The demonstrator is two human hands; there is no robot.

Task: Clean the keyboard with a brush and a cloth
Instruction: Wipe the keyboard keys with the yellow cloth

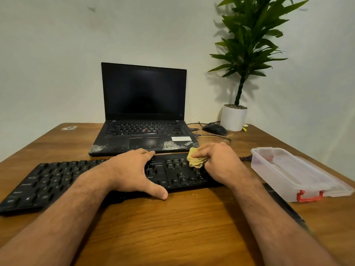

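Keyboard (57, 179) is lain across the near desk (182, 227), pinned by the spread, empty left hand (132, 173). A folded cloth (196, 160) is pinched in the right hand (221, 164) (over the right-end keys). Hard rubbing could dislodge keycaps.

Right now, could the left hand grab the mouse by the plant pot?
Probably not easily: the left hand is pressing on the keyboard, and the open laptop stands between it and the mouse.
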